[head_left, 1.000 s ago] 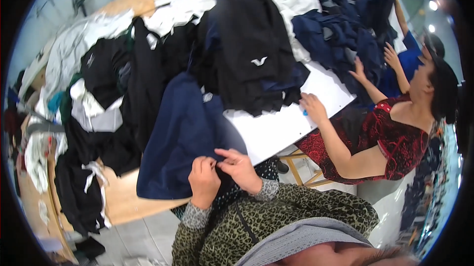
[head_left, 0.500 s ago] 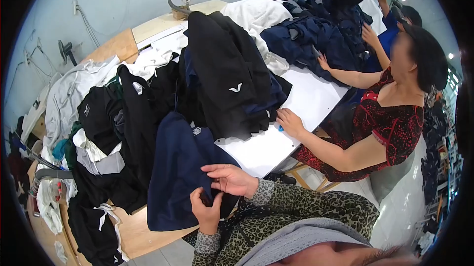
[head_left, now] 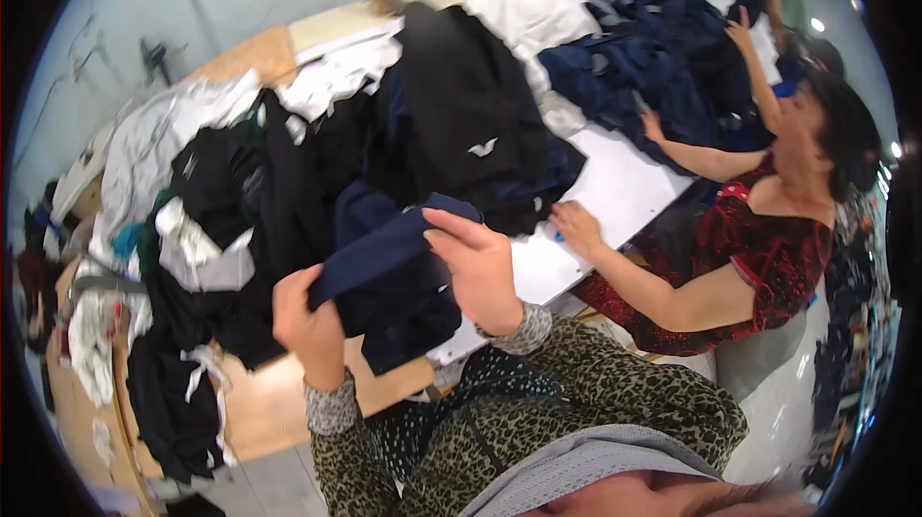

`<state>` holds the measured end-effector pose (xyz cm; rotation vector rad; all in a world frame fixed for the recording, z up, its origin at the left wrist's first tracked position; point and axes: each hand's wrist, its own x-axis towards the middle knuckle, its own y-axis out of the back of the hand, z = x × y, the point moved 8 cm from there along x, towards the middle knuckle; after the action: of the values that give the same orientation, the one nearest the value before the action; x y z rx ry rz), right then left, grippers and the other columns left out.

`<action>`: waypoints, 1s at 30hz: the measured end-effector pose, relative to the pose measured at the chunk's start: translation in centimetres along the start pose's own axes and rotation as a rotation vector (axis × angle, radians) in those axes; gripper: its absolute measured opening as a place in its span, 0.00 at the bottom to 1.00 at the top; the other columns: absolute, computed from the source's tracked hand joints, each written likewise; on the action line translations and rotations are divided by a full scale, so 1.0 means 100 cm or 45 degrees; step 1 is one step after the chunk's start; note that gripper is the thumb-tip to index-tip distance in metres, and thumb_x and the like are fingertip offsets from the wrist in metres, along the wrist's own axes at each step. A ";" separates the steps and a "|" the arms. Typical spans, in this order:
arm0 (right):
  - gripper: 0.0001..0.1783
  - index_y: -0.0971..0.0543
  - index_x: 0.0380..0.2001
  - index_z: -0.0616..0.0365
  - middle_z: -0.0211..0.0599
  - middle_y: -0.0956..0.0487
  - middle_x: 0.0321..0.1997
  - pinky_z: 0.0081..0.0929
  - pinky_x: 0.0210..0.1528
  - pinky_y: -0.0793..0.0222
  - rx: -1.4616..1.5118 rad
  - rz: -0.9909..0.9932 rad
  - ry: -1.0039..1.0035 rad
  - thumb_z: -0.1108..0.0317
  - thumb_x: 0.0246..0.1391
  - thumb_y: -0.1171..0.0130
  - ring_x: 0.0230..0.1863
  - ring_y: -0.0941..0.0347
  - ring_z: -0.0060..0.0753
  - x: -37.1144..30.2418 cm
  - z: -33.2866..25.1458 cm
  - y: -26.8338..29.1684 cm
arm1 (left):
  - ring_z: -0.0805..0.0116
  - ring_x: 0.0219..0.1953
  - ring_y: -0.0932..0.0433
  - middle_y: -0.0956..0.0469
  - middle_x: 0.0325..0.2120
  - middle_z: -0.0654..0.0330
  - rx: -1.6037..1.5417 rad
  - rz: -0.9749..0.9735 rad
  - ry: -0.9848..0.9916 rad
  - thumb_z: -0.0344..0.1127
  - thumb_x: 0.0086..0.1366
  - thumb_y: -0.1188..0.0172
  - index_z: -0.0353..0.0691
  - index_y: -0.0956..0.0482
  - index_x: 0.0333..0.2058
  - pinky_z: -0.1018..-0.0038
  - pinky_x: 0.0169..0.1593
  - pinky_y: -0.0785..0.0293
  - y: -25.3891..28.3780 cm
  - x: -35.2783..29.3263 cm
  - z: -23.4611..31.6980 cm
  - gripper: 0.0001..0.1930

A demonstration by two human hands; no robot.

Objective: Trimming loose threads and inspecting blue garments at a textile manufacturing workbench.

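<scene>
A navy blue garment is lifted off the table edge and stretched between my two hands, its upper edge folded over. My left hand grips its left end, fingers curled round the cloth. My right hand pinches the other end, with its fingers fairly straight along the fold and the thumb partly hidden. The lower part of the garment hangs over the wooden edge of the table. Just beyond it lies a tall stack of black garments, the top one bearing a small white mark.
To the left, black clothing and grey-white cloth are heaped on the wooden table. A co-worker in a red and black top sits at the right, one hand by the black stack, the other on a navy pile. Another person is behind.
Both my hands have moved apart and upward, raising the navy garment, which lay flat over the table edge before. Its upper part is now folded and bunched. The view has shifted slightly.
</scene>
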<state>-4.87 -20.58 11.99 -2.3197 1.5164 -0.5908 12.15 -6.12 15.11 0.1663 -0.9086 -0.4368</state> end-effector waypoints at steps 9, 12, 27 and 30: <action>0.19 0.25 0.48 0.65 0.34 0.22 0.35 0.17 0.38 0.28 0.058 -0.063 -0.651 0.80 0.50 0.43 0.33 0.26 0.19 -0.051 0.122 0.030 | 0.66 0.34 0.24 0.29 0.37 0.54 -0.404 -0.560 0.696 0.24 0.61 0.49 0.31 0.30 0.50 0.76 0.39 0.27 -0.012 -0.123 -0.060 0.17; 0.18 0.26 0.48 0.66 0.35 0.22 0.36 0.19 0.40 0.28 0.062 -0.077 -0.708 0.81 0.51 0.44 0.34 0.26 0.22 -0.058 0.128 0.023 | 0.74 0.33 0.24 0.29 0.34 0.61 -0.961 -0.499 1.114 0.25 0.64 0.50 0.29 0.31 0.50 0.81 0.37 0.26 -0.027 -0.140 -0.048 0.15; 0.19 0.28 0.49 0.69 0.40 0.22 0.35 0.20 0.39 0.27 0.076 -0.045 -0.787 0.83 0.51 0.46 0.33 0.25 0.25 -0.073 0.121 0.025 | 0.81 0.26 0.27 0.23 0.25 0.64 -1.425 -0.388 1.494 0.31 0.63 0.43 0.32 0.22 0.32 0.84 0.31 0.31 -0.075 -0.174 -0.046 0.07; 0.20 0.28 0.49 0.69 0.40 0.22 0.35 0.20 0.40 0.27 0.082 -0.061 -0.779 0.83 0.51 0.46 0.33 0.25 0.26 -0.073 0.122 0.025 | 0.83 0.25 0.30 0.25 0.23 0.66 -1.438 -0.351 1.521 0.31 0.63 0.43 0.32 0.22 0.31 0.86 0.29 0.35 -0.077 -0.173 -0.047 0.07</action>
<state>-3.44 -14.48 -1.03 -2.2022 1.1318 0.0703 4.37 -5.72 -2.76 -0.4661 0.6041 -0.8974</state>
